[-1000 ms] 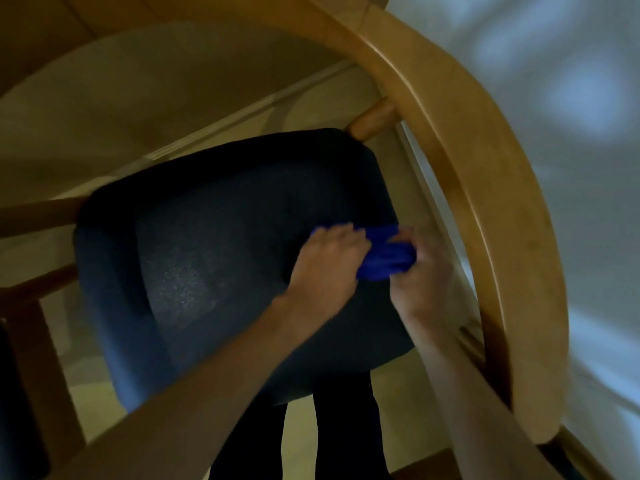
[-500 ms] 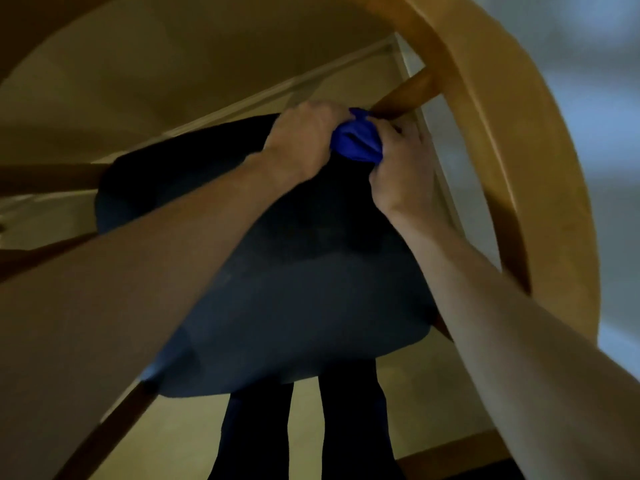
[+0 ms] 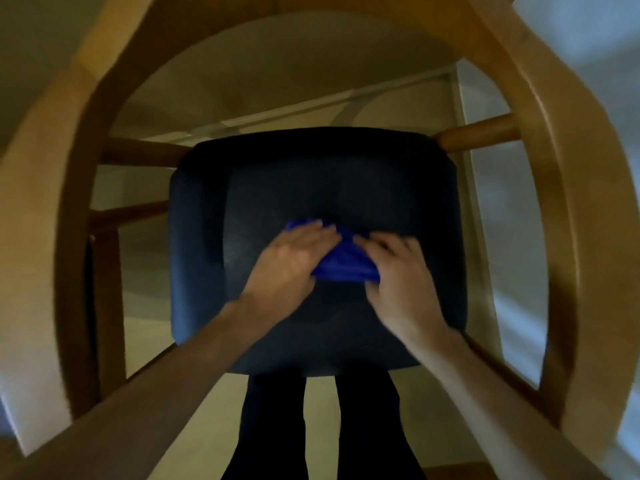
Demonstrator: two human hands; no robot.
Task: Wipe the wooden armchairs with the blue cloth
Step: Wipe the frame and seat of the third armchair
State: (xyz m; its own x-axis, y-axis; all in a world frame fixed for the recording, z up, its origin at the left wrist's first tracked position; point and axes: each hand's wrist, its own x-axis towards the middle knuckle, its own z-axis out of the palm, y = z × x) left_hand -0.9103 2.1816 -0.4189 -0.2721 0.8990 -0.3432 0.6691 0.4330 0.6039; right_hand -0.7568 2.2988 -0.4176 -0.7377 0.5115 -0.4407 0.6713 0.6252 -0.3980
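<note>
The left hand (image 3: 289,263) lies on the blue cloth (image 3: 341,263) with its fingers stretched nearly flat over the cloth's near-left part, pressing it down. Just beside it, the right hand (image 3: 398,271) has its fingers bent over the cloth's right edge, gripping the fabric there. The cloth is bunched between and under the two hands, resting on the dark blue seat cushion (image 3: 311,188), roughly at the cushion's middle. Beyond the fingertips and out to both sides of the hands curves the wooden armchair's (image 3: 568,209) frame, its armrests and back rail arching around the seat. Under the wrists, below the seat's near edge, are the person's dark-trousered legs (image 3: 322,427) on the pale floor (image 3: 367,417).
</note>
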